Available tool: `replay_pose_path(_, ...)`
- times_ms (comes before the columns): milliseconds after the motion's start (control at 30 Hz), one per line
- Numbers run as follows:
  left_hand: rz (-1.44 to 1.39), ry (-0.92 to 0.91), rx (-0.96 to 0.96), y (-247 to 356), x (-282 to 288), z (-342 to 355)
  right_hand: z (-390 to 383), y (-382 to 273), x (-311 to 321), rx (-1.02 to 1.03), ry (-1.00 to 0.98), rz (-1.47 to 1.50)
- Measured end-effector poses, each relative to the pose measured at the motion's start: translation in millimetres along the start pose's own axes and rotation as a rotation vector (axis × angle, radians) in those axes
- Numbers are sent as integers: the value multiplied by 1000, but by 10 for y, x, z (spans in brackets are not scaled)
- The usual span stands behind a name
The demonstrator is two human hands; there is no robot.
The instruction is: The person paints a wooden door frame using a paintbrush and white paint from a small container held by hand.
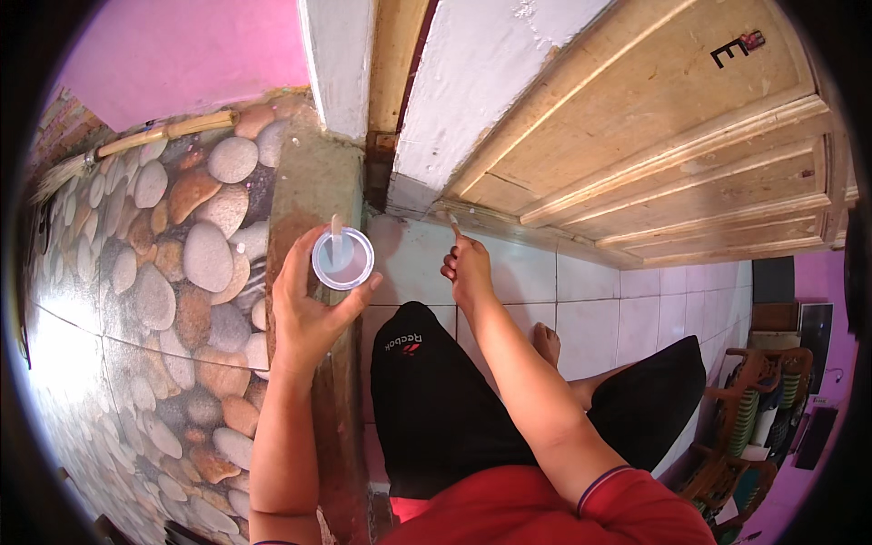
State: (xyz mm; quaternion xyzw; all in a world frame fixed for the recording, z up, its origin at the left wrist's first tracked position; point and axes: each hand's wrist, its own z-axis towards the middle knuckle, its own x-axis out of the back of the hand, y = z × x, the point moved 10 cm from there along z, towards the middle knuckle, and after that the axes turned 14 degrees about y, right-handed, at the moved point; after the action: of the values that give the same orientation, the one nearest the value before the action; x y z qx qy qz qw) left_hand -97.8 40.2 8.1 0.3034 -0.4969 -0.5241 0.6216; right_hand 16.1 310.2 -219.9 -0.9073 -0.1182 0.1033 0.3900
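My left hand [311, 295] is wrapped round a clear round plastic cup [365, 247], its thumb on the near side of the rim. A pale, flat strip [336, 234] stands up at the cup's far side; whether it is a stick or a smear I cannot tell. My right hand [470, 271] is closed in a pinch on a thin, light-coloured stick [455, 223]. The stick points away from me at the bottom corner of a wooden door [581, 163], close to the white-painted strip [481, 73] at its edge. Whether its tip touches the wood is unclear.
A raised concrete sill [313, 182] runs between pebble-patterned tiles [154, 300] and white floor tiles [581, 300]. A broom [163, 133] lies by the pink wall [191, 54]. My bent legs [436, 391] are close below. Wooden chairs [763, 372] stand at the right.
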Motion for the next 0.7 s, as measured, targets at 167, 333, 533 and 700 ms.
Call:
replay_pose_path(167,-27,13,-14,-22,26,-2,205,-292,719,116,270,2)
replay_pose_path(333,-11,-3,-40,56,-36,-5,356,-325,813,92,317,15)
replay_pose_path(533,8,19,-21,-21,14,-20,-165,-70,-155,15,-20,-42)
replay_pose_path(700,-56,24,-18,-8,6,-15,213,-364,660,108,258,27)
